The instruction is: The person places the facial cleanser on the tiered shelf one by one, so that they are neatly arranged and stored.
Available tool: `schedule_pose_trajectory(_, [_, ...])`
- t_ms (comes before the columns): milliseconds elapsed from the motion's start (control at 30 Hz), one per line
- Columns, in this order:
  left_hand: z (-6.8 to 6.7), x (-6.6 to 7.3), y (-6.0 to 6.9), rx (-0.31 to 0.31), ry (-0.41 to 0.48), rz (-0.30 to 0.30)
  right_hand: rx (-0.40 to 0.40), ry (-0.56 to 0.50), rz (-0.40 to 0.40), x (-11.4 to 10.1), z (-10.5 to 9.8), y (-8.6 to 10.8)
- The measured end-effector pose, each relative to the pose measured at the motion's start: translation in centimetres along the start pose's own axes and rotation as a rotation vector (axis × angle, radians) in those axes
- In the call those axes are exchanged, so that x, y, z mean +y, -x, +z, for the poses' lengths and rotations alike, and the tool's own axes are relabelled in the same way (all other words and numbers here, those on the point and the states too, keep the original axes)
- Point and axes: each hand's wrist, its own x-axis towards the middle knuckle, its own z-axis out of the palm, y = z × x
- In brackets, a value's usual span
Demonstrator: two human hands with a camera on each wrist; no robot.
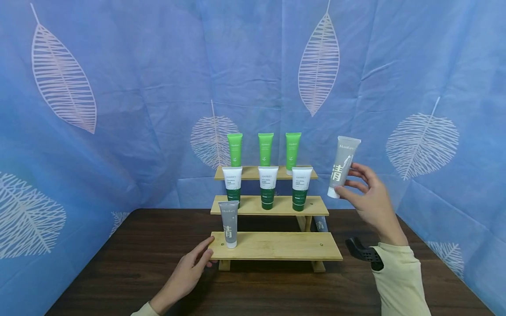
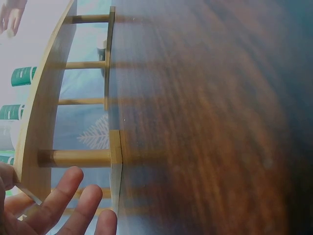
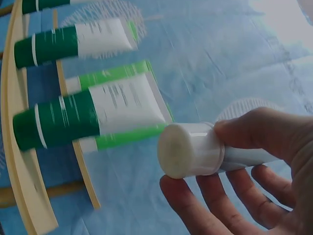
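My right hand [image 1: 373, 199] holds a grey squeeze tube [image 1: 343, 164] with a white cap between thumb and fingers, raised to the right of the wooden three-step display stand [image 1: 276, 245]. In the right wrist view the tube's white cap [image 3: 188, 149] points left, cap end down in the head view. A second grey tube [image 1: 229, 224] stands on its cap at the left of the lowest step. My left hand [image 1: 183, 274] touches the left end of that step, and in the left wrist view several fingers [image 2: 63, 191] extend below it.
White-and-green tubes [image 1: 267, 186] stand in a row on the middle step, and bright green tubes [image 1: 265, 149] on the top one. A partly hidden greyish object [image 1: 321, 224] lies behind the stand on the right. The dark wooden table [image 1: 130, 263] meets blue leaf-patterned cloth [image 1: 158, 131].
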Motion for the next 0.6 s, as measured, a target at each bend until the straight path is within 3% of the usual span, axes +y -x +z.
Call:
schedule_pose_trajectory(267, [0.1, 0.0, -0.1, 0.004, 0.001, -0.002, -0.157, -0.020, -0.017, -1.5, 3.4, 0.1])
schedule_pose_trajectory(600, [0.0, -0.1, -0.1, 0.002, -0.003, 0.006, -0.361, -0.080, -0.041, -1.4, 7.7, 0.5])
